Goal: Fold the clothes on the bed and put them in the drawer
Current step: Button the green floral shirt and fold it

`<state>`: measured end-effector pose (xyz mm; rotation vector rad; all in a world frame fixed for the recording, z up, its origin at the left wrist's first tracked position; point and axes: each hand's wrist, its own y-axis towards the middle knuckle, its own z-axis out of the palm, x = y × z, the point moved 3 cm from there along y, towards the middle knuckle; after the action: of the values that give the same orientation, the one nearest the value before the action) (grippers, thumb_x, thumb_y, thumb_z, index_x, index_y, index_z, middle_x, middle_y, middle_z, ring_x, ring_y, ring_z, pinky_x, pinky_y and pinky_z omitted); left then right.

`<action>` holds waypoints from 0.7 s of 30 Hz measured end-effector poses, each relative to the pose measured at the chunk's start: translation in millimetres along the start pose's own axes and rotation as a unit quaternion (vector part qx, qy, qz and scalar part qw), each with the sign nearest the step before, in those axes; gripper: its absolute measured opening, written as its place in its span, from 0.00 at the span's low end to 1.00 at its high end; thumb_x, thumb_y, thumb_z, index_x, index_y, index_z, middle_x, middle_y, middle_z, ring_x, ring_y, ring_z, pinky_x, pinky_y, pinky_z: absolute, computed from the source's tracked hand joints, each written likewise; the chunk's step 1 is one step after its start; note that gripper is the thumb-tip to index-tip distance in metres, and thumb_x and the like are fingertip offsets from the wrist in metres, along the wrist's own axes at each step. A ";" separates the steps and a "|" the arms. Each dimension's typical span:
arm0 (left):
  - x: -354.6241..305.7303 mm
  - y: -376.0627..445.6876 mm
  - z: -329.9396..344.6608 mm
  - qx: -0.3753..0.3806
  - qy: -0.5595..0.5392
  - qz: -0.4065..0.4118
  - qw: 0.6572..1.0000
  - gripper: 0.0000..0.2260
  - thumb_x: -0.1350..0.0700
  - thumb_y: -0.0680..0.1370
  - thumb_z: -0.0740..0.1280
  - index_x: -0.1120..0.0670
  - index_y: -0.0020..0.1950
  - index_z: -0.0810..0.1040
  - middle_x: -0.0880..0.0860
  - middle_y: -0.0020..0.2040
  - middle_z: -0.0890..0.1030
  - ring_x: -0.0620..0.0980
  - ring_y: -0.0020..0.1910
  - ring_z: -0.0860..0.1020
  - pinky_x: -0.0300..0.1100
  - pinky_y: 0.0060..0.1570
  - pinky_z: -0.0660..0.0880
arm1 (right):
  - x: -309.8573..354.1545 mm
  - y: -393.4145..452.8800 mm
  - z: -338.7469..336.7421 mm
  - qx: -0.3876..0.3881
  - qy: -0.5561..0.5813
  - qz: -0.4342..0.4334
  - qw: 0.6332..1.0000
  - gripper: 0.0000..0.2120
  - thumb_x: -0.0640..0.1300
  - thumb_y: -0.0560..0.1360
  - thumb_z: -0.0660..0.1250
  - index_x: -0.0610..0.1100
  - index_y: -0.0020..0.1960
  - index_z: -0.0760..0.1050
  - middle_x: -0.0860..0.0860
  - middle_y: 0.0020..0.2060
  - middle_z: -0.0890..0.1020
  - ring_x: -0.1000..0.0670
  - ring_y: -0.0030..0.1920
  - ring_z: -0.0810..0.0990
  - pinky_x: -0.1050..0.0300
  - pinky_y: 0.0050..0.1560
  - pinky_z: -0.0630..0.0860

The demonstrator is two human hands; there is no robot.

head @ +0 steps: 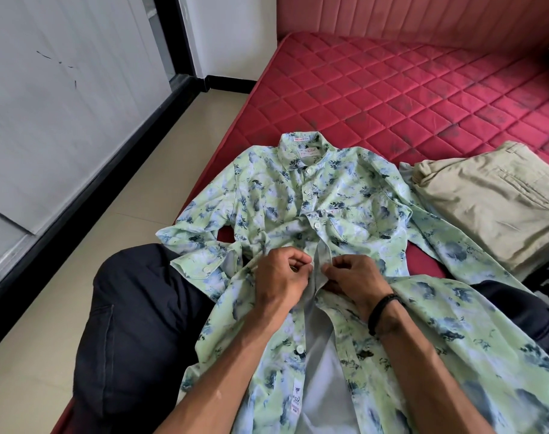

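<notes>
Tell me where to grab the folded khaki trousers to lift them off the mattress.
My judgement: take the folded khaki trousers at the stacked edge facing the person, coming in low from the near side. The layers end there in a visible stack, so fingers could slide under the whole pile; a top pinch would likely lift only one layer. Both hands are busy with the shirt.

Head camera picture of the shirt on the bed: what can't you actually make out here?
- Drawer: nowhere in the head view.
- Green floral shirt: hem cut off by the bottom edge.
- Button or hole in the grip of the left hand and right hand: hidden by the fingers.
- Collar label: print too small.
- Folded beige trousers: cut off by the right edge.
</notes>
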<state>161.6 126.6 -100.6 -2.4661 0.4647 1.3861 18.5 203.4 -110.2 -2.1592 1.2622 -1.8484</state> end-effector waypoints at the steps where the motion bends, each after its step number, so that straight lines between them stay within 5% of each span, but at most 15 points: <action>1: -0.4 -0.2 2.0 0.005 -0.007 0.000 1.000 0.04 0.56 0.75 0.78 0.49 0.46 0.86 0.41 0.38 0.84 0.31 0.39 0.80 0.27 0.33 0.75 | 1.0 -0.3 0.1 0.007 0.009 0.000 1.000 0.08 0.42 0.76 0.76 0.38 0.43 0.84 0.39 0.40 0.87 0.34 0.46 0.86 0.33 0.52 0.82; 21: 5.3 0.0 11.9 -0.005 -0.055 -0.020 0.998 0.05 0.55 0.73 0.80 0.49 0.47 0.88 0.43 0.40 0.86 0.37 0.38 0.83 0.37 0.41 0.82 | 4.5 1.3 0.6 0.008 0.031 -0.030 0.999 0.03 0.39 0.75 0.76 0.39 0.47 0.85 0.45 0.39 0.88 0.42 0.45 0.88 0.43 0.52 0.85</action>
<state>155.1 130.4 -111.1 -2.3778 0.3832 1.5014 18.2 199.6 -107.3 -2.1708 1.2021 -1.9543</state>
